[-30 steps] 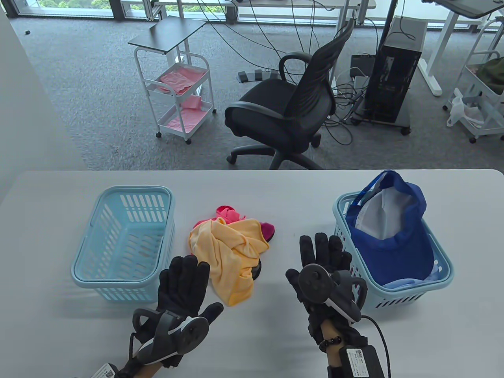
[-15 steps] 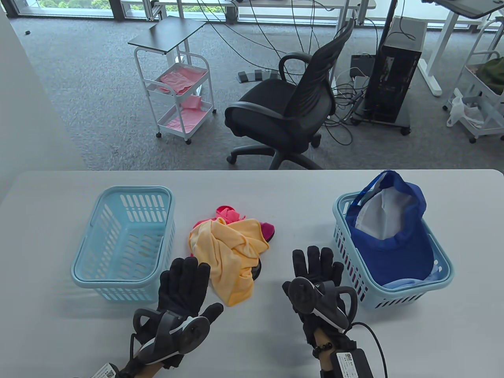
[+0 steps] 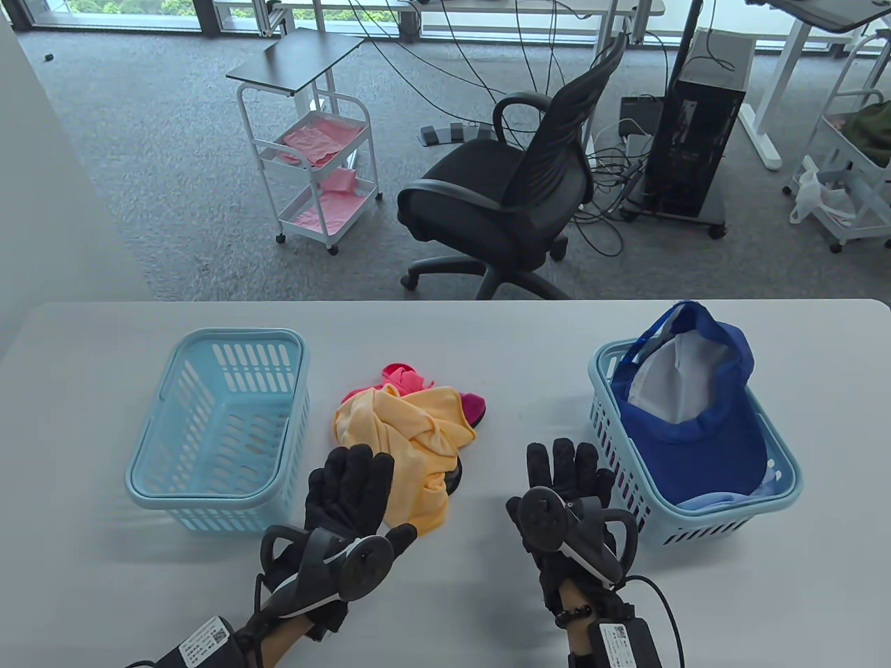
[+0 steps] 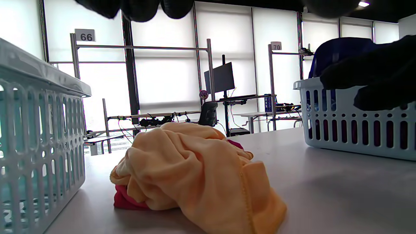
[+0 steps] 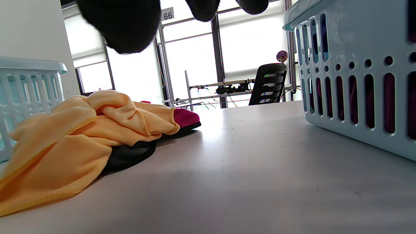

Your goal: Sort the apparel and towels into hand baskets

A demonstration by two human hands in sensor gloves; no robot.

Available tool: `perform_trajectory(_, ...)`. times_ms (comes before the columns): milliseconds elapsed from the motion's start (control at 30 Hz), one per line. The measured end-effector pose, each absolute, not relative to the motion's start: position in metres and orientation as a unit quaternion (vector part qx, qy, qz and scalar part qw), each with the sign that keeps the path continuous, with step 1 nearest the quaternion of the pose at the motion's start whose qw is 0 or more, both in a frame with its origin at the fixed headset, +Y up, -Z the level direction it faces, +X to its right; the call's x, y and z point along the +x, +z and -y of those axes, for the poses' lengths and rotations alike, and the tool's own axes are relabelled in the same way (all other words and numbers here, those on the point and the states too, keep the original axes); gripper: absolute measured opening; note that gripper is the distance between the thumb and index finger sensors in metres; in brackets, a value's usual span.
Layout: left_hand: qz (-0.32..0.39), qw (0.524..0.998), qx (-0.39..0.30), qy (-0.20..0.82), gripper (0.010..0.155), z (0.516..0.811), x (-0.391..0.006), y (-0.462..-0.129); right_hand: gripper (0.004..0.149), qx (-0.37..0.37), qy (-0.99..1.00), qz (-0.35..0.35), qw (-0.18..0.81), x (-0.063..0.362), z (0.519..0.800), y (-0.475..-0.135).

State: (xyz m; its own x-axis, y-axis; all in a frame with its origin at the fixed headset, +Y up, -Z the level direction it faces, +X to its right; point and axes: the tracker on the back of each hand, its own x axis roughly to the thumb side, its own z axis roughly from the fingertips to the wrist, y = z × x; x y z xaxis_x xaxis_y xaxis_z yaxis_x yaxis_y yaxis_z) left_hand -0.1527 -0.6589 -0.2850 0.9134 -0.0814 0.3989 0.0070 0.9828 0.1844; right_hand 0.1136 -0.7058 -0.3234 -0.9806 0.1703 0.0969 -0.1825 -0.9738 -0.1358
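Both hands flat, fingers spread, holding nothing: my left hand (image 3: 348, 497) hovers at the near edge of the orange towel (image 3: 407, 452), my right hand (image 3: 567, 494) just beside the right basket (image 3: 783, 497) with the blue cap (image 3: 696, 431). Towel pile sits mid-tabletop (image 3: 487, 591) beside the left basket (image 3: 143, 480).

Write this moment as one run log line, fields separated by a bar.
left hand: open, over orange towel edge | right hand: open, empty | left basket: empty | right basket: blue cap
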Motion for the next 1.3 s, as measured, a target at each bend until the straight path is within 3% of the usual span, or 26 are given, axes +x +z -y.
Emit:
perform_trajectory(233,0.171,0.983,0.06,0.005,0.093,0.632,-0.151,-0.308,0.079,0.033,0.991,0.076,0.101,0.121,0.703,-0.322)
perform_trajectory(400,0.14,0.989,-0.01,0.042,0.094,0.626,-0.145,-0.334,0.079,0.031,0.991,0.068,0.108,0.122,0.704,-0.322)
perform_trajectory(767,0.042,0.982,-0.18,-0.042,0.108,0.699,-0.103,-0.434,0.079,0.032,0.993,0.054,0.105,0.119,0.707,-0.321)
perform_trajectory(967,0.035,0.97,-0.235,-0.047,0.105,0.731,-0.101,-0.461,0.079,0.029,0.992,0.047,0.111,0.119,0.708,-0.321)
perform_trajectory(1300,0.03,0.989,-0.131,-0.063,0.075,0.748,-0.106,-0.46,0.078,0.013,0.991,0.053,0.125,0.124,0.705,-0.319)
